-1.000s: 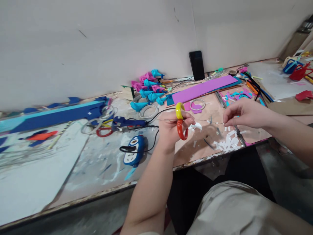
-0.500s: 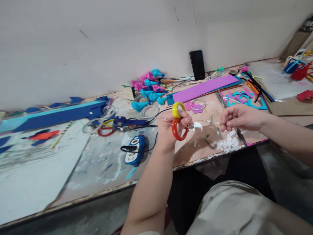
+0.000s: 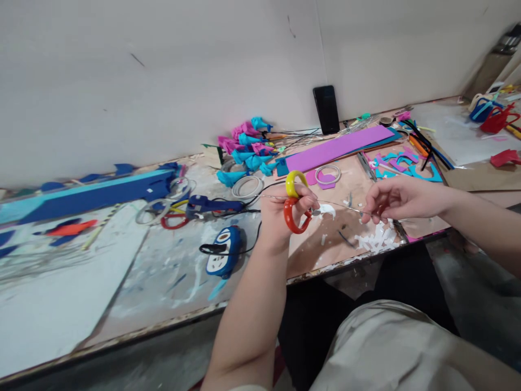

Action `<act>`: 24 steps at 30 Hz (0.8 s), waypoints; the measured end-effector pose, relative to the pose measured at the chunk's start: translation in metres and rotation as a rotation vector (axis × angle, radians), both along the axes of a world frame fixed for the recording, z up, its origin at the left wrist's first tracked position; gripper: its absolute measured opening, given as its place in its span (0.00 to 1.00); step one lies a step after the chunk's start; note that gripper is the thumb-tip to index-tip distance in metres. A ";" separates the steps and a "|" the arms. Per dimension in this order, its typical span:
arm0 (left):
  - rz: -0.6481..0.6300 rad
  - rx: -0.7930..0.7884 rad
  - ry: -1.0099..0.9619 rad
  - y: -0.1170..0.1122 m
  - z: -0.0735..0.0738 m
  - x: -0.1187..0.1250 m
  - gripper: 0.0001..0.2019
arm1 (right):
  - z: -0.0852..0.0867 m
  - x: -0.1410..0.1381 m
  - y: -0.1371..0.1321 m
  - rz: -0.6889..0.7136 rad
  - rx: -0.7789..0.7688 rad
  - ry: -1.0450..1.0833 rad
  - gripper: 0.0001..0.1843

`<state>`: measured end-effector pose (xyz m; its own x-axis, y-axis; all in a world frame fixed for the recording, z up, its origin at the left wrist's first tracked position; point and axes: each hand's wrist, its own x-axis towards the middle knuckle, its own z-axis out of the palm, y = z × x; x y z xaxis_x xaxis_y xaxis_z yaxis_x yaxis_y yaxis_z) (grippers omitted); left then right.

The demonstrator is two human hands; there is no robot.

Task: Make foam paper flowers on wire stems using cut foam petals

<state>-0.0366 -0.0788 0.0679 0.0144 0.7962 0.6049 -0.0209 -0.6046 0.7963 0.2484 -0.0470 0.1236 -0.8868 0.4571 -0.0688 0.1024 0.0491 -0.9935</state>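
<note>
My left hand [image 3: 277, 217] is closed round a thin wire [image 3: 340, 205] and also carries scissors [image 3: 288, 213] with a yellow and a red handle loop; the blades are mostly hidden by the hand. The wire runs across to my right hand [image 3: 401, 200], whose thumb and forefinger pinch it near its right end, the other fingers loosely curled. Below the wire, white paper scraps [image 3: 376, 239] lie on the table beside the front edge. A roll of tape [image 3: 328, 174] rests on pink foam pieces behind the hands.
Left of my forearm sit a blue-and-white power strip [image 3: 223, 251] and a blue glue gun [image 3: 214, 204]. Behind are pink and blue foam flowers [image 3: 248, 146], a purple foam strip [image 3: 337, 147] and a phone [image 3: 326, 109] against the wall. Foam scraps [image 3: 401, 162] lie right.
My right hand has shifted slightly left and down along the wire, its fingers a little looser. The left hand with the scissors stays almost still.
</note>
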 end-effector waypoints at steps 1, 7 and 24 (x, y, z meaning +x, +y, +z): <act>0.005 0.003 0.006 0.000 0.001 0.000 0.12 | 0.002 0.001 -0.001 0.007 0.049 -0.011 0.12; -0.029 0.031 0.020 -0.001 0.003 0.001 0.13 | 0.022 0.007 -0.002 0.021 0.605 -0.199 0.17; -0.011 -0.030 -0.010 -0.005 0.004 0.004 0.07 | 0.011 -0.003 -0.014 -0.132 1.306 -0.220 0.23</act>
